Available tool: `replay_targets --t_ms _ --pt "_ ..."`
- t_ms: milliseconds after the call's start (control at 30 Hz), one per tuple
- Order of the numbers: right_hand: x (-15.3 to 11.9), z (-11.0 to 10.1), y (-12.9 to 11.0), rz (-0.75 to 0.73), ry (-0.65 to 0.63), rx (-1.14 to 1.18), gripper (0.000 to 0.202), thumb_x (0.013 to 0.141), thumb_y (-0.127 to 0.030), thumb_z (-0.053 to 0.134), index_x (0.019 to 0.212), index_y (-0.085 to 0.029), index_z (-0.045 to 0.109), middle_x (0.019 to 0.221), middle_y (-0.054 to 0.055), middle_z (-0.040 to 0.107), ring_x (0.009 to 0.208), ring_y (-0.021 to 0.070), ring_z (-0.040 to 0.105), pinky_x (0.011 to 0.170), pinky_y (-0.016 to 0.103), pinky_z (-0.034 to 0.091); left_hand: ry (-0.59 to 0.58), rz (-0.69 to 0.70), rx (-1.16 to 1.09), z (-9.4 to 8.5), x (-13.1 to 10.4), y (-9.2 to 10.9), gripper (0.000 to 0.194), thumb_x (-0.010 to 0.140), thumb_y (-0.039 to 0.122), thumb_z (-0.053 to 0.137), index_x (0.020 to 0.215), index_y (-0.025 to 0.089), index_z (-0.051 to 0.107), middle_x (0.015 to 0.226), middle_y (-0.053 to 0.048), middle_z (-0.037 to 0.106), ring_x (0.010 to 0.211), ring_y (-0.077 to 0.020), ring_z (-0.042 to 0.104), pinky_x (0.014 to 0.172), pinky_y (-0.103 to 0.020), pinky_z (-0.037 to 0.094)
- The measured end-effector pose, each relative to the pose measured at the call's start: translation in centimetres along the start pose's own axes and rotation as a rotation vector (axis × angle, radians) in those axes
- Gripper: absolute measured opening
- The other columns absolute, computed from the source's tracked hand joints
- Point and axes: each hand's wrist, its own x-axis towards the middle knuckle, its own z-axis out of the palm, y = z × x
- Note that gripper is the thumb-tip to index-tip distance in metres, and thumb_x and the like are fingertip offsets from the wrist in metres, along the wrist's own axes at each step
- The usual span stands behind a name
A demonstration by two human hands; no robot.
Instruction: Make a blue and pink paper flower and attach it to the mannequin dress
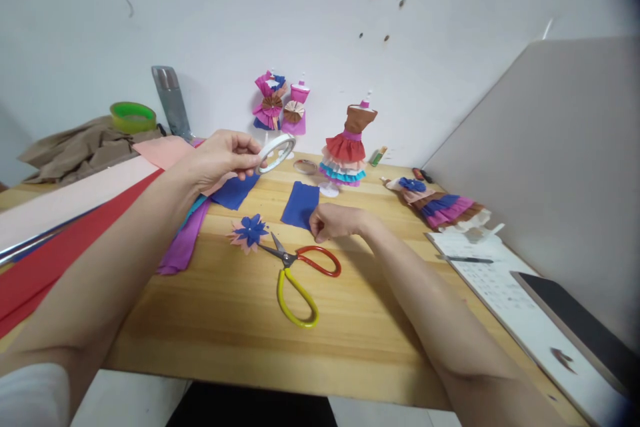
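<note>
My left hand is raised over the table and pinches a roll of white tape at its left side. My right hand is closed with the fingers curled down, at the lower right corner of a blue crepe paper rectangle; what its fingertips hold, if anything, is hidden. Scissors with one red and one yellow handle lie open just below. Beside their blades is a blue and peach paper flower. Another blue crepe paper piece lies partly behind my left hand.
Red and pink paper strips spread on the left, near brown cloth, a green tape roll and a bottle. Small dress forms with paper dresses stand at the back. A paper dress, pen and dark tablet are on the right.
</note>
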Motion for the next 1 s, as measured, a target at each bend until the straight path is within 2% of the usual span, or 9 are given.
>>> replay_targets --t_ms 167,333,367,433,533,667,833,1000 --pt "0.1 0.2 -1.3 -0.07 0.184 -0.042 0.02 0.056 -0.001 0.06 0.05 -0.019 0.056 0.045 -0.007 0.051 0.043 0.0077 0.037 0.048 0.023 0.029 0.022 0.018 0.009 -0.2 -0.1 0.3 0.007 0.074 0.013 0.066 0.08 0.01 0.066 0.066 -0.003 0.065 0.051 -0.0064 0.054 0.052 -0.02 0.046" --pt "2.3 2.6 -3.2 -0.129 0.421 0.021 0.01 0.072 -0.009 0.055 0.073 -0.016 0.061 0.064 -0.003 0.06 0.057 0.0095 0.049 0.056 0.021 0.036 0.039 0.021 0.073 0.0 -0.4 0.6 0.004 0.075 0.014 0.067 0.079 0.011 0.067 0.064 -0.001 0.062 0.056 -0.0093 0.058 0.059 -0.024 0.048" --pt "3.0 3.2 -3.4 -0.135 0.45 0.03 0.013 0.073 -0.008 0.055 0.08 -0.016 0.063 0.067 -0.002 0.062 0.059 0.0098 0.052 0.058 0.021 0.038 0.042 0.023 0.079 0.0 -0.4 0.7 0.005 0.076 0.015 0.066 0.079 0.011 0.067 0.064 -0.001 0.062 0.057 -0.0098 0.059 0.059 -0.024 0.048" --pt "4.1 4.3 -3.6 -0.151 0.47 0.038 0.019 0.074 -0.006 0.057 0.087 -0.015 0.066 0.069 -0.002 0.066 0.062 0.0101 0.057 0.061 0.02 0.04 0.04 0.025 0.077 0.0 -0.5 0.8 0.006 0.075 0.015 0.066 0.08 0.012 0.068 0.063 -0.001 0.061 0.057 -0.0103 0.06 0.058 -0.024 0.048" --pt "5.2 5.1 -3.5 -0.18 0.474 0.021 0.011 0.075 -0.008 0.062 0.079 -0.016 0.069 0.072 0.0 0.069 0.065 0.0118 0.061 0.065 0.022 0.043 0.03 0.02 0.068 0.0 -0.6 0.9 0.008 0.075 0.015 0.066 0.082 0.012 0.069 0.064 -0.001 0.062 0.059 -0.0113 0.061 0.057 -0.024 0.048" --pt "5.4 5.0 -3.6 -0.251 0.429 -0.018 0.008 0.075 -0.009 0.067 0.074 -0.017 0.069 0.08 0.003 0.071 0.074 0.0136 0.064 0.072 0.023 0.045 0.04 0.022 0.098 0.0 -0.6 0.9 0.008 0.076 0.016 0.067 0.082 0.012 0.069 0.066 -0.002 0.063 0.067 -0.0142 0.065 0.061 -0.025 0.05" --pt "5.2 5.2 -4.3 -0.303 0.376 -0.116 0.014 0.082 -0.009 0.059 0.075 -0.018 0.068 0.082 0.004 0.068 0.08 0.0157 0.063 0.074 0.024 0.043 0.026 0.028 0.099 0.1 -0.5 0.7 0.007 0.077 0.015 0.066 0.082 0.012 0.07 0.068 -0.002 0.064 0.069 -0.0139 0.065 0.061 -0.024 0.05" --pt "4.2 4.9 -5.1 -0.203 0.452 -0.399 0.016 0.09 -0.019 0.045 0.09 -0.017 0.061 0.091 0.009 0.064 0.075 0.0187 0.057 0.066 0.027 0.037 -0.003 0.069 0.01 0.0 -0.3 0.4 0.003 0.075 0.011 0.066 0.076 0.01 0.069 0.066 -0.003 0.064 0.057 -0.0086 0.059 0.056 -0.021 0.046"
